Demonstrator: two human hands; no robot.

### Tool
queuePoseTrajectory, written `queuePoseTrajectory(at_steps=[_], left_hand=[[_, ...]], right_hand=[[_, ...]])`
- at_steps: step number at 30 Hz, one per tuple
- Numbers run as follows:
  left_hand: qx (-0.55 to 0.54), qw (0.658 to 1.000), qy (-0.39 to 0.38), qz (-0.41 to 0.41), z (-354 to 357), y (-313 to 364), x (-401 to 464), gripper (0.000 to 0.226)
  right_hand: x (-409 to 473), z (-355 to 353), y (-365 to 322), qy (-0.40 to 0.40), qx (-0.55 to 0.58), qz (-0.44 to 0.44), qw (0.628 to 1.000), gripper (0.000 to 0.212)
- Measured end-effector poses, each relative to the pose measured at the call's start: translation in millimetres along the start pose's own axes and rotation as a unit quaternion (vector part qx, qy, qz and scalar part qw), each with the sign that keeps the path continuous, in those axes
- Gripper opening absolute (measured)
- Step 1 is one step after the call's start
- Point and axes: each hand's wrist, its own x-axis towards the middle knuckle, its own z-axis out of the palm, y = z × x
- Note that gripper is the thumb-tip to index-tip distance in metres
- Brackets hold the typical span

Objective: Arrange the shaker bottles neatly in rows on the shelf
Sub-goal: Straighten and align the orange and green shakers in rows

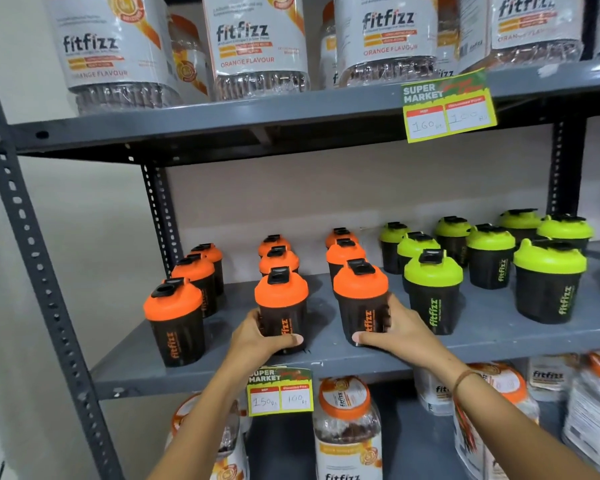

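Note:
Black shaker bottles stand on the grey middle shelf [326, 358]. Orange-lidded ones form three rows running front to back on the left; green-lidded ones [548, 282] fill the right. My left hand [260, 336] wraps the base of the front bottle of the middle orange row [281, 306]. My right hand [395, 329] holds the base of the front bottle of the right orange row [361, 299]. Both bottles stand upright on the shelf. The front bottle of the left row [174, 320] stands untouched near the shelf edge.
Large fitfizz jars [257, 46] crowd the upper shelf and more jars [347, 427] sit on the lower one. Price tags [447, 105] [279, 393] hang from the shelf edges. A perforated steel upright [32, 254] rises on the left.

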Motion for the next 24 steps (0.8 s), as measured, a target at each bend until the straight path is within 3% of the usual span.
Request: queuePoseTrajectory(at_steps=[2, 4, 6, 7, 9, 11, 14, 17, 20, 24], left_hand=[[0.007, 1.000, 0.004, 0.002, 1.1, 0.9, -2.5, 0.066], [0.017, 0.999, 0.026, 0.016, 5.1, 2.8, -7.5, 0.089], [-0.003, 0.993, 0.109, 0.038, 12.2, 4.8, -16.7, 0.115], [-0.017, 0.983, 0.173, 0.060, 17.0, 6.8, -24.4, 0.118], [-0.046, 0.944, 0.284, 0.162, 29.5, 12.8, -44.1, 0.102], [-0.073, 0.901, 0.318, 0.286, 51.5, 19.4, -65.7, 0.078], [-0.053, 0.885, 0.226, 0.403, 103.5, 32.0, -93.8, 0.049], [0.016, 0.939, 0.026, 0.343, 158.9, 52.5, -110.8, 0.067], [0.073, 0.966, -0.075, 0.237, 199.8, 65.9, -99.5, 0.101], [0.056, 0.987, -0.046, 0.144, 227.9, 84.0, -71.6, 0.103]], right_hand=[[1.0, 0.3, 0.5, -0.004, -0.001, -0.001, 1.000, 0.087], [0.6, -1.4, -0.2, -0.015, 0.010, 0.000, 1.000, 0.092], [-3.8, -2.5, 1.2, -0.013, 0.031, -0.010, 0.999, 0.096], [-9.5, -2.7, 3.2, 0.002, 0.035, -0.019, 0.999, 0.097], [-28.4, -3.4, 6.6, 0.062, 0.031, -0.041, 0.997, 0.089], [-50.5, -8.0, 10.5, 0.155, 0.016, -0.084, 0.984, 0.060], [-74.8, -35.1, 13.3, 0.301, -0.021, -0.143, 0.943, 0.026], [-85.9, -80.3, 22.2, 0.388, -0.032, -0.144, 0.910, 0.025], [-85.9, -125.9, 45.6, 0.434, -0.046, -0.107, 0.893, 0.046], [-73.9, -177.0, 95.0, 0.386, -0.057, 0.010, 0.921, 0.094]])
